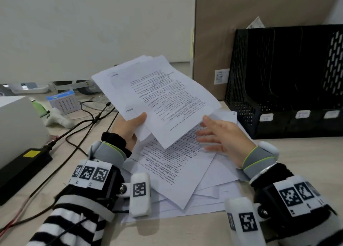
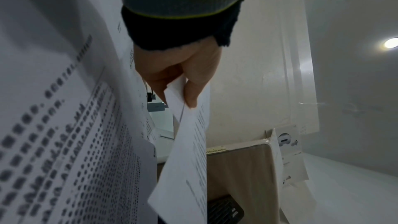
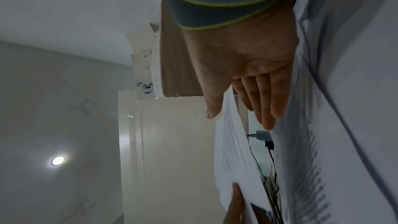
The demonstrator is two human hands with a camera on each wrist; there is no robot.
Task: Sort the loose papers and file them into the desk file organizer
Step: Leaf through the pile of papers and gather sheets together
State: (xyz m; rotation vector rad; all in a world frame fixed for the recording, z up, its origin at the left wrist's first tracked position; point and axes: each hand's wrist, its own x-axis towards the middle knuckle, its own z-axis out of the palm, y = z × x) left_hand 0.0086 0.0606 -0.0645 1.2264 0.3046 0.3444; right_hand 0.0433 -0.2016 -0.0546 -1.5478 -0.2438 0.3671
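My left hand [image 1: 130, 129] pinches a small sheaf of printed sheets [image 1: 157, 99] at its lower left corner, thumb on top, and holds it tilted above the desk. The left wrist view shows the thumb [image 2: 193, 91] pressing that held sheaf [image 2: 189, 159]. My right hand [image 1: 220, 134] is flat, fingers straight, between the raised sheaf and the loose pile of papers [image 1: 178, 173] on the desk; the right wrist view shows its straight fingers [image 3: 264, 101] beside the sheaf's edge [image 3: 232, 142]. The black mesh file organizer [image 1: 285, 78] stands at the right rear, its slots open.
A brown cardboard box [image 1: 222, 32] stands behind the organizer. Left of the papers lie black cables [image 1: 87, 123], a black power brick [image 1: 24, 164], a white box [image 1: 16, 123] and a small blue-topped carton [image 1: 63, 101]. A white wall panel [image 1: 92, 23] closes the back.
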